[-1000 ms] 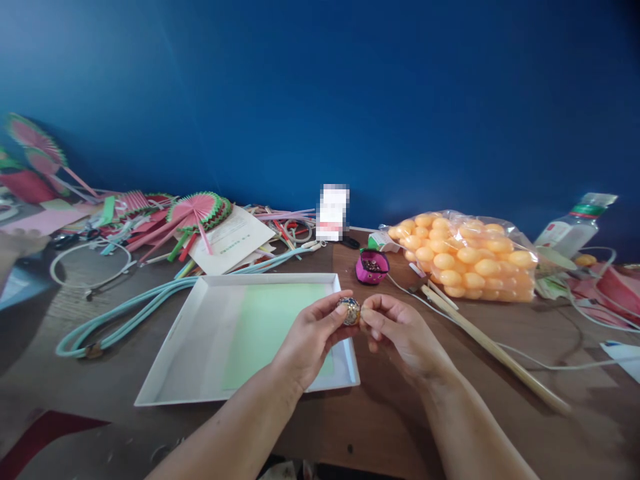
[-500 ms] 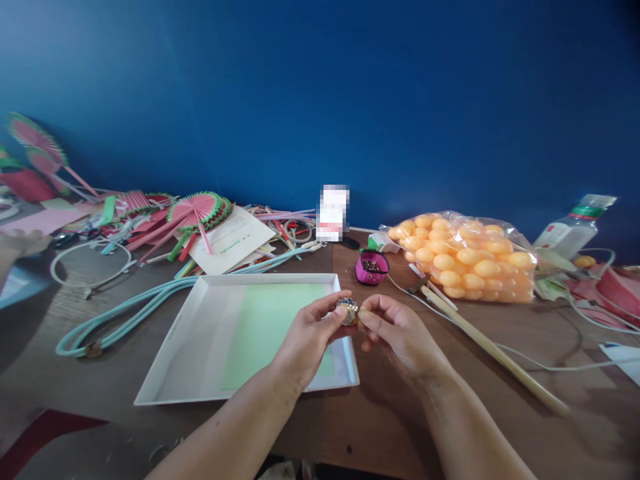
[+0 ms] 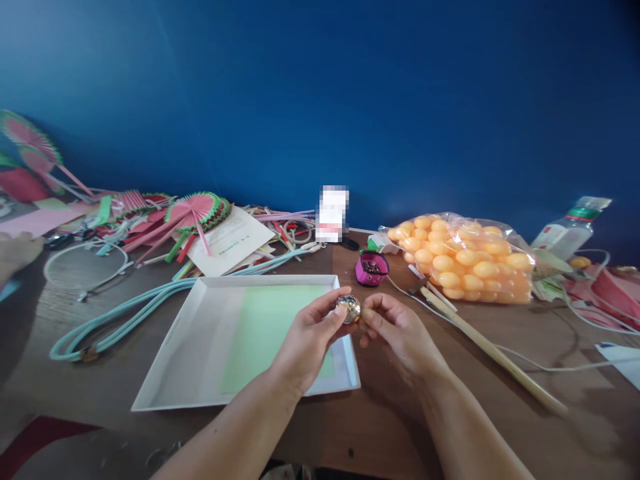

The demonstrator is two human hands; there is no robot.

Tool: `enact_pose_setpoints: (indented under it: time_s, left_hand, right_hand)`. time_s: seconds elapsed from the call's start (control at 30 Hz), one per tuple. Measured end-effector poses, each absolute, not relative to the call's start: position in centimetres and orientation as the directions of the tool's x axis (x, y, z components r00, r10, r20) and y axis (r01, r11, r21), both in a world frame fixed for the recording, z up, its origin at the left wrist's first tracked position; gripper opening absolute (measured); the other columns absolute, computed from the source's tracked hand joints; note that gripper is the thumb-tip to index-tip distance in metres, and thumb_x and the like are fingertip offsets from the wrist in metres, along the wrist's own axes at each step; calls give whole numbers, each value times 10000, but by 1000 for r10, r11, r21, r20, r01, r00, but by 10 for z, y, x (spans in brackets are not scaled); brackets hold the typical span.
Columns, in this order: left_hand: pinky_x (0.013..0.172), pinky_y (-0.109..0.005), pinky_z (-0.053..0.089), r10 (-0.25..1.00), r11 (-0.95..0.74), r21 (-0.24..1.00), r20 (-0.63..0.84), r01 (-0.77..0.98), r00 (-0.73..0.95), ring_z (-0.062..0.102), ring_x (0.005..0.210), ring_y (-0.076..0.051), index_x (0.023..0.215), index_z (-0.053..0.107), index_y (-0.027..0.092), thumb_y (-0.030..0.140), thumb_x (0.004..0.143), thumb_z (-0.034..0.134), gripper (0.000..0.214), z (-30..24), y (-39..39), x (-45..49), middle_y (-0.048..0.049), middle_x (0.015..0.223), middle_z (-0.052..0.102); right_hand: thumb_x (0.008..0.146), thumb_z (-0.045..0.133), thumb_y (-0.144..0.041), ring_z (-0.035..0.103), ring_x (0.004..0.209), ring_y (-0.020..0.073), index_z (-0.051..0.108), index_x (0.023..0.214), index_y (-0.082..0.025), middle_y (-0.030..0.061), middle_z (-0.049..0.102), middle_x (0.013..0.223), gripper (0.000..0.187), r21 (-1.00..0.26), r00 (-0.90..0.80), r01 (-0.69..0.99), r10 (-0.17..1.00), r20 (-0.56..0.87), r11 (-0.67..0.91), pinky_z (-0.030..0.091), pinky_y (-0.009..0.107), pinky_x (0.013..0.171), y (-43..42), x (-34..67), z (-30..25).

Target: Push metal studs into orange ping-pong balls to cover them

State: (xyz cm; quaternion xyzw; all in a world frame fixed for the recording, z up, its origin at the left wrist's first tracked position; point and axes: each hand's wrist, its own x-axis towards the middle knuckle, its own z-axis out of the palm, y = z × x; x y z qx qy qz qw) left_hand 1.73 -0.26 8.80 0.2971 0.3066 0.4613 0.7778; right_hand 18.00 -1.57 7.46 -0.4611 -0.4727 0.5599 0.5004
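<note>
Between the thumb and fingers of my left hand [image 3: 313,337] is a small round ball [image 3: 349,310] with a shiny, studded metallic surface. My right hand [image 3: 395,330] is at the ball's right side, its thumb and forefinger pinched together; whatever is between them is too small to make out. Both hands are above the right edge of a white tray [image 3: 170,373] that has a light green sheet [image 3: 267,340] lying in it. Just beyond the hands stands a small magenta container [image 3: 370,272] with small dark bits inside.
Right of the hands lie a wooden-handled hammer [image 3: 500,357] and a clear bag of orange balls [image 3: 465,257]. Pale blue tubing [image 3: 120,307], paper fans [image 3: 197,213] and papers [image 3: 235,240] crowd the left and back. Another person's hand [image 3: 20,253] shows at the far left.
The ball has turned slightly in my left hand, showing more of its shiny face. My hands stay nearly in place. At the far left, the other person's hand has shifted.
</note>
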Motion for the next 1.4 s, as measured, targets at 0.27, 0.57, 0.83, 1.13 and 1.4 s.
enact_pose_setpoints:
  time_s: [0.27,0.57,0.83,1.13,1.4]
  left_hand:
    - [880,-333,488,880,447,680,-216,-581,424,627,884,-164,1129,640,146,240,753,694,391,85,-1,19,-93,1021,672]
    - [901,-349,479,881,437,706,-210,-558,425,624,901,-169,1116,654,163,236,716,726,413,86,-4,19,-87,1043,672]
    - [901,-349,473,901,399,759,-223,-514,371,614,896,-167,1089,665,155,251,697,738,409,89,-4,19,-79,1016,673]
    - [847,-313,493,910,409,731,-286,-547,299,613,836,-143,1055,643,157,264,720,718,359,84,-2,20,-63,934,661]
    - [807,-280,514,896,438,667,-375,-603,236,629,792,-126,1053,625,161,212,725,699,340,79,2,17,-60,900,670]
  right_hand:
    - [815,662,-317,571,656,118,566,910,-205,-7,585,802,176,-984,-95,-166,994,-48,-63,470,252,597,-20,177,80]
    - [773,698,-344,544,599,113,513,796,-202,-37,542,727,234,-985,-72,-155,995,-68,-78,458,260,573,-19,174,83]
    - [748,711,-385,544,579,111,497,778,-197,-44,541,690,286,-991,-78,-95,993,-89,-97,474,258,563,-16,171,82]
    - [819,624,-419,432,514,82,563,836,-199,-25,519,682,229,-991,164,-110,985,59,78,374,211,462,-12,190,84]
    - [798,609,-404,545,644,183,665,850,-199,53,641,775,219,-828,435,558,827,356,63,444,313,595,4,238,68]
